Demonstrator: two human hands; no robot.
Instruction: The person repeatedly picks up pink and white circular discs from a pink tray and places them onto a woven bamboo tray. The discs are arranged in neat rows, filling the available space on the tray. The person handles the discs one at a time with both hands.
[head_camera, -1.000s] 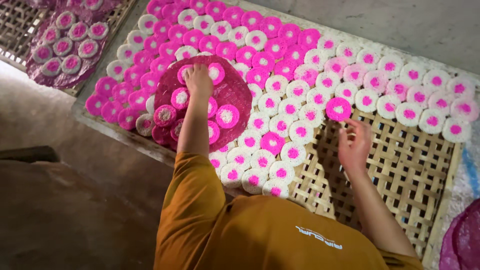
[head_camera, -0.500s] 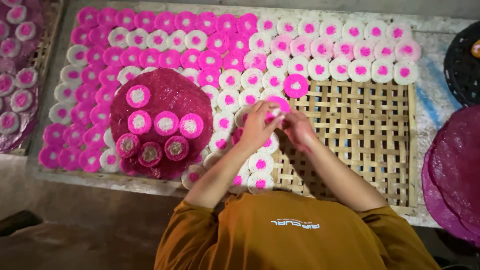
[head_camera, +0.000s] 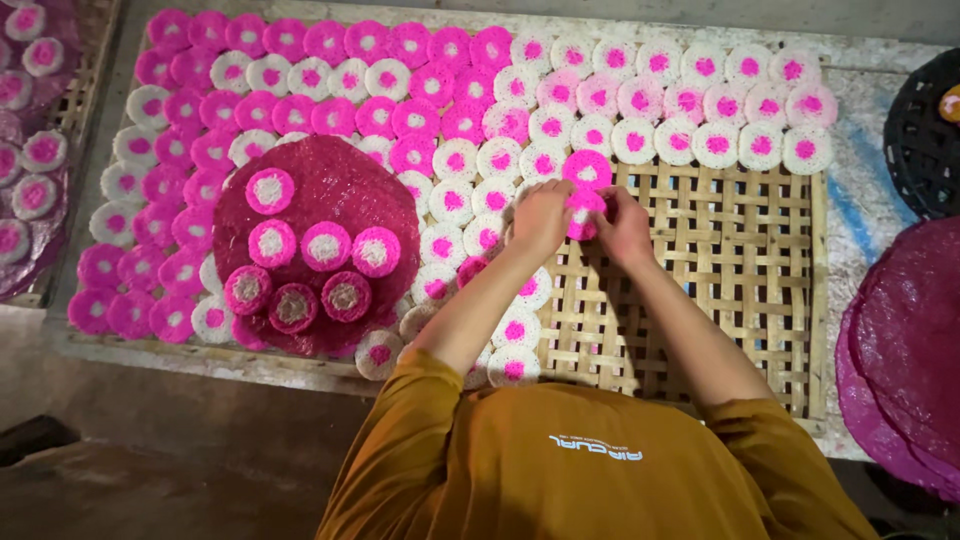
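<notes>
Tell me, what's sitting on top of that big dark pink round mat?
Seven small round cakes lie on the dark pink mat. More pink and white cakes ring it; whatever lies underneath it is hidden.

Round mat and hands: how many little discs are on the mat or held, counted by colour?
Bright pink discs on the round mat: 4
Darker pink discs on the mat: 3
Pink disc held by left hand and right hand: 1
Total: 8

A pale concrete slab (head_camera: 860, 250) is lying under the work, streaked with blue paint. Left of the slab, a dim brown floor (head_camera: 150, 440) is stretching away in shadow. Beyond the slab's far edge, grey ground (head_camera: 700, 15) is catching soft light.
</notes>
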